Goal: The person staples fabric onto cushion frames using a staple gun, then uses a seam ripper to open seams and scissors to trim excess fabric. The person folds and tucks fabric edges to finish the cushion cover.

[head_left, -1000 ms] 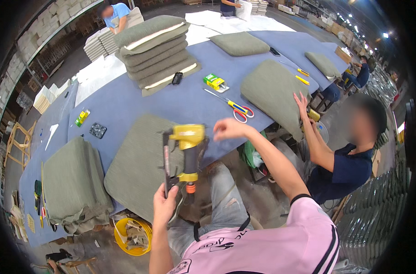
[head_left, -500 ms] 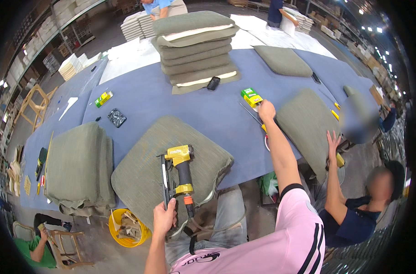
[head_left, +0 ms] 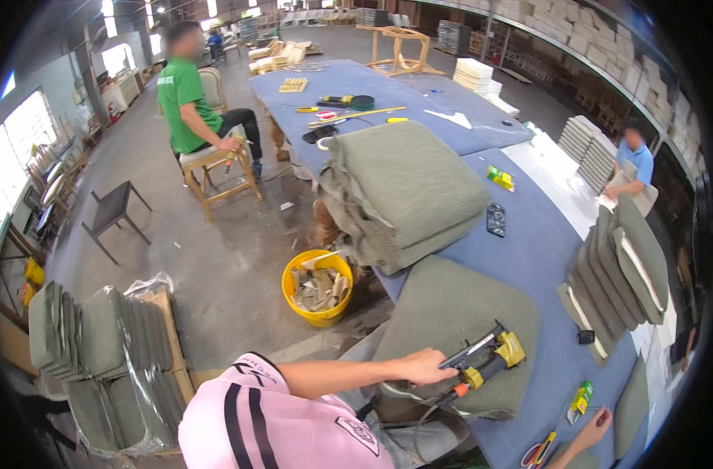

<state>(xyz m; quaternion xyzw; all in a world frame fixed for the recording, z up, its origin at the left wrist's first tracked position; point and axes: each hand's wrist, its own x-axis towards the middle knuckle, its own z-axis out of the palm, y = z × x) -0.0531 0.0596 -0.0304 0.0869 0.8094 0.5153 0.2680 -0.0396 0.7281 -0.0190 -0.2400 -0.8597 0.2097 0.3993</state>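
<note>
My left hand [head_left: 425, 366] is closed on the rear end of the slim magazine of a yellow and black pneumatic staple gun [head_left: 491, 366], with an air hose at its orange fitting. The gun lies over a grey-green fabric-covered cushion [head_left: 458, 301] at the table's near edge. At the lower right, my right hand [head_left: 591, 431] has its fingers curled together; what they hold, if anything, is too small to make out. Close beside it lies a small green and yellow box [head_left: 581, 401]. Yellow-handled scissors [head_left: 532, 454] and a thin-shafted tool lie near that hand.
Folded grey-green covers or cushions [head_left: 411, 187] are piled on the blue table [head_left: 356, 78]. A phone [head_left: 496, 220] and another small box [head_left: 500, 178] lie beyond. A yellow bucket of scraps [head_left: 317, 316] stands on the floor. A seated person in green [head_left: 188, 109] is at the far left.
My view has swung to the left. My left hand still holds the staple gun over the cushion. My right hand, earlier at the green and yellow box, is now beside it with fingers curled.
</note>
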